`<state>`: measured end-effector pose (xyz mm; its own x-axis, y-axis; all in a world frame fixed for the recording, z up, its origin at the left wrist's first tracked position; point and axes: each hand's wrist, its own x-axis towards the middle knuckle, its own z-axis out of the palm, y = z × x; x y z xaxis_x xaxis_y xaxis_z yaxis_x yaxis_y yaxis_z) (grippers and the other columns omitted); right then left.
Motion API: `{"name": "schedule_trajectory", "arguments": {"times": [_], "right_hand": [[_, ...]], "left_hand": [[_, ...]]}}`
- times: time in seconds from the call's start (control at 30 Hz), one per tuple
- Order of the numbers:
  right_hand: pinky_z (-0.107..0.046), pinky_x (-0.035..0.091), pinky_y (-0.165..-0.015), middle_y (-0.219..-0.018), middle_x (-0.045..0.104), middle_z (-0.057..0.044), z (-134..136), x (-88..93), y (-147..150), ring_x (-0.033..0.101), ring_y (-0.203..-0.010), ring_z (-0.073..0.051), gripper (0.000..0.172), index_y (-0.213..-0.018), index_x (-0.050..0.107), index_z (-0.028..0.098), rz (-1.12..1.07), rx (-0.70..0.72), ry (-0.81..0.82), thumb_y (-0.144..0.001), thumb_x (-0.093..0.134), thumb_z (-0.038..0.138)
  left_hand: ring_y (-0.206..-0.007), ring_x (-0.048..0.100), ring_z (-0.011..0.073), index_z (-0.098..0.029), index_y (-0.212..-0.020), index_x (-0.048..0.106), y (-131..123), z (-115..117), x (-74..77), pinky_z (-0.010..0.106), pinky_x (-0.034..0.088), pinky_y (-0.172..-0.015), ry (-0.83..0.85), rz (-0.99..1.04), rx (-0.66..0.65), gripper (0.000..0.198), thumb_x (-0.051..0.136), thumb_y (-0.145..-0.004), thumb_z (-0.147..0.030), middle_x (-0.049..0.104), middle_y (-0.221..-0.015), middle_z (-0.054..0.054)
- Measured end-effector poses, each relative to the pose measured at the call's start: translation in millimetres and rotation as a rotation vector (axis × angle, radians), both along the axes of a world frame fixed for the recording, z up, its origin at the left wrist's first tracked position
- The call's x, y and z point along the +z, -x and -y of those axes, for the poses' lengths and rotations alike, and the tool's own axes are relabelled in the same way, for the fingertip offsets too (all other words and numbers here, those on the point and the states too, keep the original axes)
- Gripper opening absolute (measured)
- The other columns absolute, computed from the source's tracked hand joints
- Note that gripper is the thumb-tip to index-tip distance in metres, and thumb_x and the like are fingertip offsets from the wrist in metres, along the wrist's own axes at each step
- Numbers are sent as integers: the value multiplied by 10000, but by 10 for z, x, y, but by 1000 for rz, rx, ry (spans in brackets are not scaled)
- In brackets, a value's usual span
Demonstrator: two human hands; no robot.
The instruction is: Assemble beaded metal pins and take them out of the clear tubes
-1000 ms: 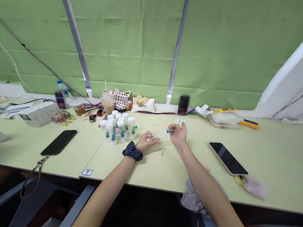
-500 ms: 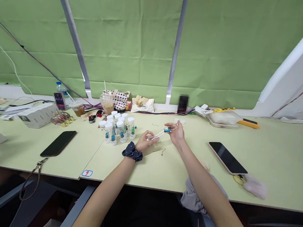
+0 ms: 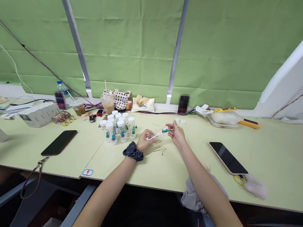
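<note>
Left hand (image 3: 144, 141) grips tube (image 3: 155, 136) | right hand (image 3: 177, 134) — grip unclear | bent wire (image 3: 160, 150) near, capped vials (image 3: 122, 130) leftward

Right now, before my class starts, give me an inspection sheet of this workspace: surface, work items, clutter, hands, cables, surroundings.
Surface: pale desk, seam toward the left.
Work items: clear tube; blue piece at one end, inside or not unclear; capped tubes standing grouped; bent wire.
Clutter: two phones, drink cups, plastic container.
Hands: left hand grips the clear tube; right hand at the blue piece.
Cables: bundle along the desk's back.
Surroundings: green sheeting behind.
</note>
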<state>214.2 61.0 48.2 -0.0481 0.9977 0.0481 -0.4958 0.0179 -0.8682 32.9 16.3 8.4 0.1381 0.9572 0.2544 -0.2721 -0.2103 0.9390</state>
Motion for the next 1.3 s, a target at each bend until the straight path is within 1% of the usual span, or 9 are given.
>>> {"name": "schedule_trajectory", "arguments": {"times": [0.13,0.3,0.4,0.53,0.67,0.8,0.9,1.07,1.3], "right_hand": [[-214,170,-348,-574,477,4,-22,-23,-9,254,-381,-36,472,-695,652,131,7,-7,6,-769,584,593],[-217,171,-328,-571,477,7,-42,-23,-28,222,-365,-37,350,-676,634,132,19,0,85,-827,547,436],[-216,219,-325,-596,489,-1,-32,-11,-29,265,-375,-43,323,-673,636,134,-3,45,122,-841,537,391],[-200,264,-329,-590,494,1,-32,-20,-20,315,-391,-36,308,-667,650,129,-71,79,105,-802,634,405],[-182,316,-333,-603,561,-16,-66,-75,-4,326,-395,-22,227,-622,627,126,-94,1,93,-725,742,293],[-174,412,-371,-542,557,6,-90,-124,21,375,-395,-27,239,-573,571,144,-48,-93,129,-670,783,198],[-179,430,-358,-517,550,17,-90,-128,34,370,-374,-25,258,-582,560,149,-45,-145,162,-657,799,211],[-177,388,-313,-516,575,9,-85,-123,29,387,-358,-33,273,-604,551,152,-25,-186,204,-649,804,243],[-190,477,-408,-449,561,-3,-108,-188,7,489,-414,-70,325,-522,543,143,14,-192,79,-545,849,249]], "left_hand": [[-809,646,155,-194,-859,499,3,-5,-11,280,461,-750,-11,-17,11,482,850,-530,-216,682,-861,41],[-745,629,141,-188,-852,511,10,-11,-22,261,457,-709,-5,-34,40,485,855,-510,-202,672,-829,28],[-736,621,141,-192,-846,507,23,-43,-57,252,454,-680,-35,-65,83,476,849,-515,-209,658,-813,16],[-735,613,136,-198,-856,495,46,-100,-119,256,450,-684,-67,-81,121,458,830,-544,-206,656,-855,26],[-769,613,147,-195,-853,497,55,-115,-135,288,447,-751,-82,-89,147,451,826,-545,-179,661,-870,37],[-787,615,155,-196,-833,510,36,-69,-80,299,442,-779,-94,-99,175,447,833,-525,-161,665,-865,37],[-801,618,160,-193,-812,518,17,-26,-28,300,437,-789,-108,-98,178,440,837,-514,-148,665,-861,39],[-829,622,175,-193,-824,520,16,-10,-10,302,441,-773,-127,-132,155,433,833,-528,-158,668,-877,49],[-818,627,180,-191,-846,483,35,-56,-71,320,454,-750,-142,-155,148,452,824,-549,-209,673,-920,59]]}}
